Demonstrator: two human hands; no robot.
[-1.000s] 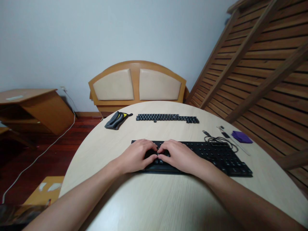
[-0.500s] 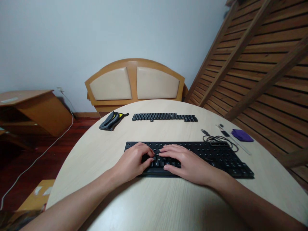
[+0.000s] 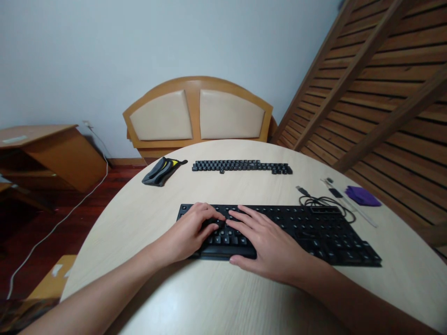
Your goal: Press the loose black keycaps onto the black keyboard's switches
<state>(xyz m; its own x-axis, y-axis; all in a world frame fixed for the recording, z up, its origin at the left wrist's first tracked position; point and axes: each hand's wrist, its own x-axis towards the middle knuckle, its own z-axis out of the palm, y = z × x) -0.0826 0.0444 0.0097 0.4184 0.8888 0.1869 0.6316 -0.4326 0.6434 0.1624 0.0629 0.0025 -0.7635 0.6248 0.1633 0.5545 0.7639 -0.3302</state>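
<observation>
A black keyboard (image 3: 296,232) lies on the round table, with small light marks across its upper rows and lettered keycaps (image 3: 230,240) near its front edge. Over its left part, my left hand (image 3: 190,230) has thumb and index finger drawn together around a small dark keycap (image 3: 221,224), partly hidden by the fingers. My right hand (image 3: 265,237) lies spread and open across the middle of the keyboard. Its fingertips are near the left hand's pinch, and its thumb is at the front edge.
Several loose black keycaps (image 3: 240,165) stand in rows behind the keyboard. A grey-and-yellow pouch (image 3: 160,173) is at the back left. A coiled USB cable (image 3: 323,201), a purple cloth (image 3: 363,196) and a thin white stick (image 3: 361,214) lie on the right of the table (image 3: 195,298).
My right hand has spread its fingers wider, and its thumb has moved down to the keyboard's front edge. My left hand stays pinched over the keys. The view has shifted slightly.
</observation>
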